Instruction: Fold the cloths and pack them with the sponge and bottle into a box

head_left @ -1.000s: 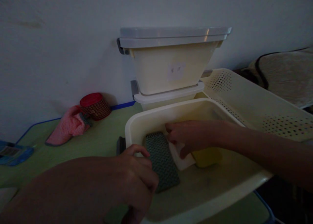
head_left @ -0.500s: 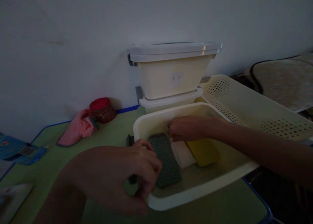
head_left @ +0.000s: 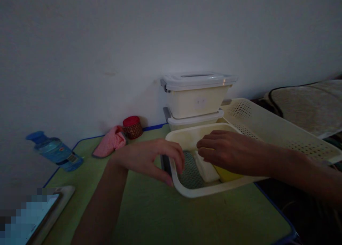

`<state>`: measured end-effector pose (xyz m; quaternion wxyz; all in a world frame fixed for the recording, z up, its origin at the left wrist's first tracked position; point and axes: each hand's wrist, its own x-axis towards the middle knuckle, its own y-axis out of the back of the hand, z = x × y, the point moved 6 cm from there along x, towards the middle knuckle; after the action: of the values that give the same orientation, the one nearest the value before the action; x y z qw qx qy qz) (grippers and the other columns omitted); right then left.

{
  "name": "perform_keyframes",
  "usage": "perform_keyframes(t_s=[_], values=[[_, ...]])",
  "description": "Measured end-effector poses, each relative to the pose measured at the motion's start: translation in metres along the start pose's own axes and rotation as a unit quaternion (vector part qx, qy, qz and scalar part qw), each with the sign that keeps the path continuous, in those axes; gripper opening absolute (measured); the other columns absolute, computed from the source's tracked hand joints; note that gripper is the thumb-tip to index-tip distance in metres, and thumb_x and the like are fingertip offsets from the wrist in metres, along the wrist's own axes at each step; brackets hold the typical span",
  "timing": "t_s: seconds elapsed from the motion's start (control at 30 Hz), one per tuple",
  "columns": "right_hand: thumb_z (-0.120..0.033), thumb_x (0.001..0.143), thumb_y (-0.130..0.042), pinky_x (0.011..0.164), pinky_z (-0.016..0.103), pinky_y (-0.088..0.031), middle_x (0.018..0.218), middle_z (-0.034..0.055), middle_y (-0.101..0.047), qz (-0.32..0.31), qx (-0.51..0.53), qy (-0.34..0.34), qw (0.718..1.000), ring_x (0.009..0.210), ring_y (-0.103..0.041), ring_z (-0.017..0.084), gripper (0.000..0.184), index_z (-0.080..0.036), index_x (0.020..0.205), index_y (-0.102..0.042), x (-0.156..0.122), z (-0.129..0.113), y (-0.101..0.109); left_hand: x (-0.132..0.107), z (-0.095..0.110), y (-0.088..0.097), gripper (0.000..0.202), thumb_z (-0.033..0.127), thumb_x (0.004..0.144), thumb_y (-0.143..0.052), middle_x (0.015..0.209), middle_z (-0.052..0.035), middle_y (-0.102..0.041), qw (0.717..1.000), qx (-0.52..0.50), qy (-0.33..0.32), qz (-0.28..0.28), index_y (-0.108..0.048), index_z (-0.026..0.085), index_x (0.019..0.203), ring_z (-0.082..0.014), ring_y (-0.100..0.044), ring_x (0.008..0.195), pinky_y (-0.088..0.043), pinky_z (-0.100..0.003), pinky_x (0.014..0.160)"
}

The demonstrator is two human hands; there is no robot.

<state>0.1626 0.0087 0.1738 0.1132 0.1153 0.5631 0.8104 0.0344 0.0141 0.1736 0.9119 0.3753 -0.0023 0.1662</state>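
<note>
An open cream plastic bin [head_left: 196, 192] stands on the green table mat. Inside it lie a folded grey-green cloth [head_left: 190, 173], a folded white cloth [head_left: 207, 170] and a folded yellow cloth [head_left: 230, 175], side by side. My left hand [head_left: 156, 155] is at the bin's left rim, thumb outside and fingers curving over the edge, with a gap between them. Above the white and yellow cloths hovers my right hand [head_left: 227, 150], its fingers loosely stretched and nothing visible in them; it hides part of the yellow cloth.
Behind the bin, a lidded cream box [head_left: 197, 100] is stacked on another box [head_left: 195, 121]. A perforated basket [head_left: 278, 127] stands to the right. Leftward are a red round container [head_left: 133, 128], a pink cloth [head_left: 109, 143], a blue bottle [head_left: 57, 153] and a tablet-like device [head_left: 53, 209].
The view has shifted, so the bin appears lower and smaller. My right hand has risen from within the bin and its fingers have straightened. My left hand's fingers have spread at the rim.
</note>
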Motion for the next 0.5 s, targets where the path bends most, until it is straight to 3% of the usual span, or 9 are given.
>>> perform_keyframes(t_s=[0.07,0.13,0.2,0.27,0.33,0.4,0.5], values=[[-0.018,0.089,-0.043,0.069,0.032,-0.043,0.085,0.0061,-0.063,0.055,-0.001,-0.003,0.998,0.077,-0.057,0.017,0.017,-0.017,0.084,-0.059,-0.008,-0.016,0.019,-0.021,-0.007,0.025,0.019,0.018,0.073,-0.066,0.099,-0.0067,-0.062,0.994,-0.001,0.032,0.104,-0.062,0.016,0.091,-0.0177,-0.058,0.097,-0.043,-0.029,0.088],[-0.017,0.092,-0.035,0.070,0.031,-0.043,0.085,0.0073,-0.063,0.087,0.012,-0.006,0.996,0.077,-0.057,0.016,0.025,-0.018,0.084,-0.058,-0.014,-0.033,0.031,-0.053,-0.030,0.054,0.021,0.026,0.073,-0.064,0.102,-0.0073,-0.061,0.963,-0.001,0.111,0.246,-0.062,0.016,0.092,-0.0198,-0.058,0.097,-0.046,-0.030,0.083],[-0.017,0.093,-0.031,0.069,0.030,-0.043,0.082,0.0071,-0.062,0.115,0.040,0.006,0.992,0.075,-0.056,0.015,0.029,-0.019,0.083,-0.058,-0.016,-0.052,0.040,-0.095,-0.066,0.078,0.030,0.032,0.072,-0.062,0.099,-0.0069,-0.062,0.892,0.026,0.245,0.380,-0.059,0.016,0.097,-0.0206,-0.060,0.091,-0.048,-0.032,0.077],[-0.016,0.094,-0.028,0.067,0.029,-0.042,0.076,0.0061,-0.062,0.134,0.079,0.034,0.987,0.070,-0.055,0.014,0.033,-0.019,0.080,-0.058,-0.015,-0.073,0.047,-0.142,-0.103,0.090,0.036,0.029,0.066,-0.065,0.098,-0.0056,-0.062,0.776,0.102,0.409,0.470,-0.058,0.016,0.099,-0.0200,-0.061,0.087,-0.049,-0.030,0.074],[-0.015,0.094,-0.025,0.061,0.028,-0.041,0.068,0.0038,-0.060,0.142,0.128,0.063,0.979,0.063,-0.053,0.012,0.037,-0.018,0.075,-0.057,-0.008,-0.094,0.048,-0.172,-0.134,0.089,0.045,0.019,0.061,-0.069,0.102,-0.0095,-0.059,0.725,0.122,0.466,0.492,-0.056,0.012,0.103,-0.0249,-0.058,0.095,-0.048,-0.035,0.079],[-0.014,0.094,-0.026,0.057,0.026,-0.039,0.065,0.0008,-0.058,0.129,0.182,0.050,0.973,0.056,-0.047,0.010,0.037,-0.019,0.071,-0.054,0.004,-0.109,0.040,-0.190,-0.162,0.079,0.041,0.014,0.058,-0.072,0.093,-0.0075,-0.061,0.713,0.113,0.495,0.484,-0.060,0.011,0.097,-0.0256,-0.058,0.094,-0.046,-0.037,0.084],[-0.016,0.093,-0.036,0.058,0.023,-0.039,0.069,-0.0008,-0.060,0.106,0.217,0.093,0.966,0.055,-0.045,0.009,0.026,-0.017,0.073,-0.053,0.029,-0.136,0.016,-0.204,-0.191,0.059,0.029,0.025,0.078,-0.063,0.102,-0.0073,-0.060,0.699,0.086,0.517,0.486,-0.057,0.013,0.104,-0.0214,-0.058,0.093,-0.048,-0.039,0.081]])
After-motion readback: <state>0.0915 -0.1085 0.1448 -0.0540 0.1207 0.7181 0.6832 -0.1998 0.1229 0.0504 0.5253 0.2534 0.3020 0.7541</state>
